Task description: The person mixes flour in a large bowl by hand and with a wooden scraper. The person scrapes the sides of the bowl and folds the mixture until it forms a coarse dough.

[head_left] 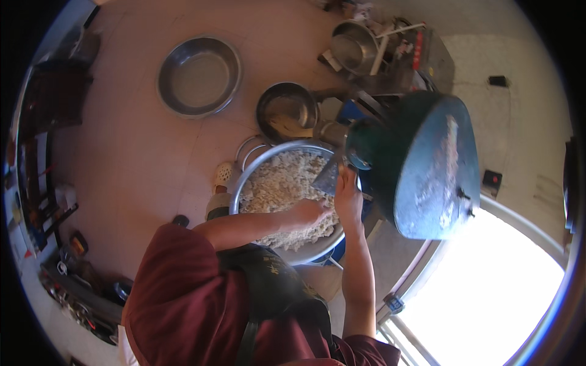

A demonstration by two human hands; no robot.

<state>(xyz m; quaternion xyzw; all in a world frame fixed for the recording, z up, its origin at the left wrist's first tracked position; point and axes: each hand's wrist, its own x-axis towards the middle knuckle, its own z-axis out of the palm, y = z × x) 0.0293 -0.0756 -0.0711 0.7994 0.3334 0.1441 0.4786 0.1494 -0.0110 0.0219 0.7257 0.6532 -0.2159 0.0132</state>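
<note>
A wide metal basin (234,204) in front of me is heaped with a pale, crumbly, dough-like mixture (274,183). My left hand (310,213) reaches across it from the left. Its fingers are curled down at the right side of the mixture, and what they hold, if anything, is hidden. Over the basin's right rim, my right hand (348,190) grips a flat grey metal plate (328,177), like a scraper, tilted above the mixture. Close beside that hand is the round metal mouth (359,145) of a dark green machine (434,165).
Behind the basin, a dark round pan (271,105) sits near the machine. A wide empty metal basin (199,76) rests on the reddish floor farther left. A metal pot (354,47) stands among clutter at the back right. Bright light enters through an opening (488,287) at right.
</note>
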